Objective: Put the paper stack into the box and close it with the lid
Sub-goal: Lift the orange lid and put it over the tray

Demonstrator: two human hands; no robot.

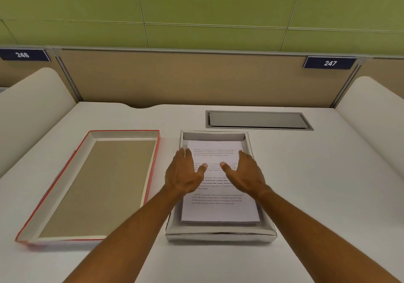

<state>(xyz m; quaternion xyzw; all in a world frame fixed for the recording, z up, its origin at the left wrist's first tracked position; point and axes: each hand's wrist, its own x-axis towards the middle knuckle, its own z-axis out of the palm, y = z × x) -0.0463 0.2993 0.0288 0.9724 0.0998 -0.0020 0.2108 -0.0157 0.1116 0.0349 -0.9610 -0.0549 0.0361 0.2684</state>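
A printed paper stack [218, 208] lies flat inside the shallow silver box [219, 235] at the middle of the desk. Both hands hover over the stack's far half with fingers apart. My left hand [185, 172] is over the stack's left edge, my right hand [246, 172] over its right edge. Neither hand grips anything. The red-edged lid [91, 186] lies upside down on the desk to the left of the box, its brown inside facing up.
A grey cable hatch [258, 119] is set into the white desk [328, 184] behind the box. Tan partition panels with number plates 246 and 247 close the back. White side dividers [28, 108] stand at left and right.
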